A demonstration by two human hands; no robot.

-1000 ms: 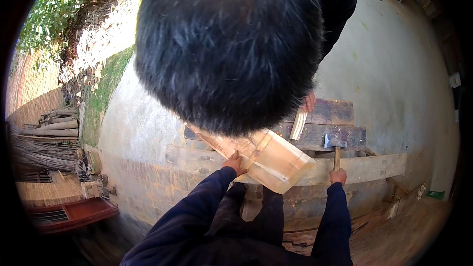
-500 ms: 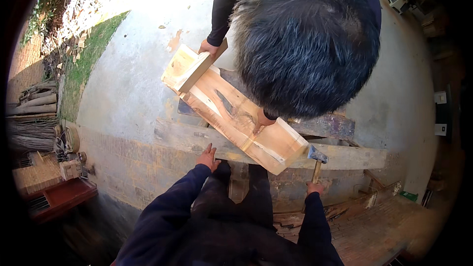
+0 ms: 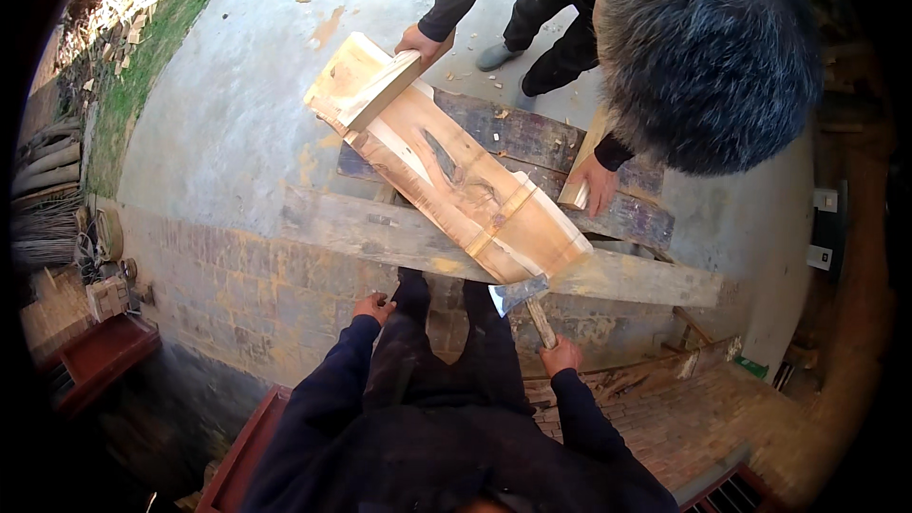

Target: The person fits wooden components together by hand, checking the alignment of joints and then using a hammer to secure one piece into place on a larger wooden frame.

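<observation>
My right hand [image 3: 562, 356] is wrapped round the wooden handle of a hatchet [image 3: 521, 294], its metal head just off the near end of a wide wooden slab [image 3: 432, 166]. The slab lies slantwise, with a dark knot and a pale band across it. Left of my legs, my left hand [image 3: 373, 309] hangs with loosely curled fingers and no object visible in it. A co-worker's hand [image 3: 418, 42] grips a short board [image 3: 385, 95] set on edge across the slab's far end. The co-worker's other hand [image 3: 597, 185] rests on another wood piece [image 3: 575, 192].
Under the slab stands a low bench of weathered planks [image 3: 380, 223]. The co-worker leans over its far side, head [image 3: 708, 57] at upper right. Stacked logs [image 3: 47, 171] and reddish furniture [image 3: 104, 361] stand left. Long timber [image 3: 655, 375] lies at lower right.
My right hand has brought the hatchet leftward to the slab's near end. My left hand has drawn back from the bench. The co-worker's head and nearer hand have moved right, off the slab.
</observation>
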